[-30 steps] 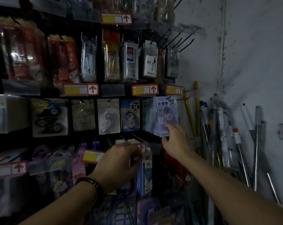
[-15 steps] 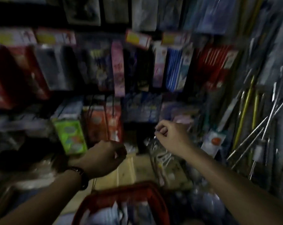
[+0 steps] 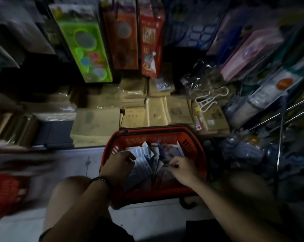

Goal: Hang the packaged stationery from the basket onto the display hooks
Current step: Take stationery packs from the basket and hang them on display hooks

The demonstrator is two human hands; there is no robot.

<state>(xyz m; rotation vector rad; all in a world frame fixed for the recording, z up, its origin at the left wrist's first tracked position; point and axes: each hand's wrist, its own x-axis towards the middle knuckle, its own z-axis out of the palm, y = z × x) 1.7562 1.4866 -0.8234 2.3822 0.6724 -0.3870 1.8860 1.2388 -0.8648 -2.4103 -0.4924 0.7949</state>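
Head view: inside the red plastic basket (image 3: 191,147), the left hand (image 3: 119,165) curls its fingers on a pale striped stationery packet (image 3: 142,163); the right hand (image 3: 181,167) is curled among bluish packets (image 3: 170,151), its grip unclear. Brown paper bundles (image 3: 156,110) lie beyond the basket.

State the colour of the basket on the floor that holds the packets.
The basket is red, seen best in the head view, the only one given.

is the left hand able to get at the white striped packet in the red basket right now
Probably yes: the left hand is inside the red basket, right at the white striped packet, which lies on top with nothing over it.
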